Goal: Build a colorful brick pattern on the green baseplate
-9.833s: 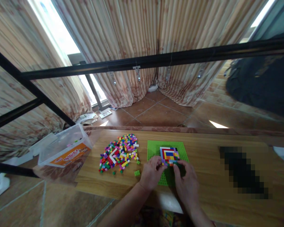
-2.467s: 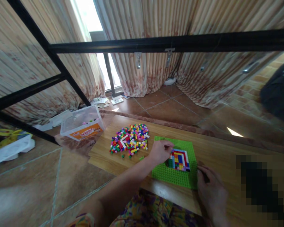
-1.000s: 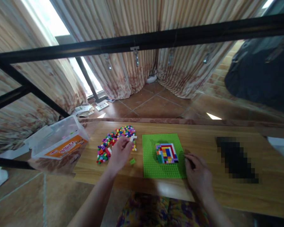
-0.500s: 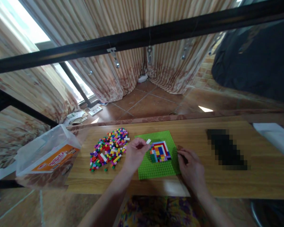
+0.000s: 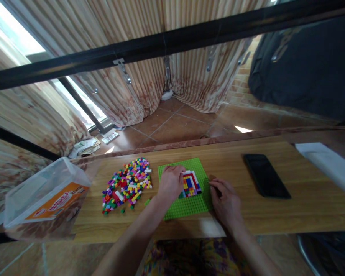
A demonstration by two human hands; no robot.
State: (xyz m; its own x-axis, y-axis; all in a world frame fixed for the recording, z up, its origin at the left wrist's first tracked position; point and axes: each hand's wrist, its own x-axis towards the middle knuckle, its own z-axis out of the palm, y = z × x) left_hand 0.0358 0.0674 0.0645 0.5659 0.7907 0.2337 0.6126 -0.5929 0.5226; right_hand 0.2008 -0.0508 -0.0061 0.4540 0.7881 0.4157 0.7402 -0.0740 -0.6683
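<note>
A green studded baseplate (image 5: 186, 210) lies on the wooden table, bearing a flat block of coloured toy bricks (image 5: 191, 184) in red, white, blue and yellow. My left hand (image 5: 172, 182) is over the plate's left half, fingers closed at the upper left corner of the brick pattern. The white brick (image 5: 186, 173) shows partly at its fingertips; the hand covers the rest. At the right edge of the plate, my right hand (image 5: 225, 201) has its fingers curled, with thumb and forefinger gripping that edge. A heap of loose bricks (image 5: 129, 182) lies left of the plate.
A clear plastic bin (image 5: 46, 191) with an orange label stands at the table's left end. To the right lie a black phone (image 5: 266, 176) and white paper (image 5: 324, 165). A dark metal bar (image 5: 166, 44) crosses above the far side.
My left hand has brought the white brick down and right to the corner of the pattern. The right hand stays at the plate's edge. The whole view has shifted slightly.
</note>
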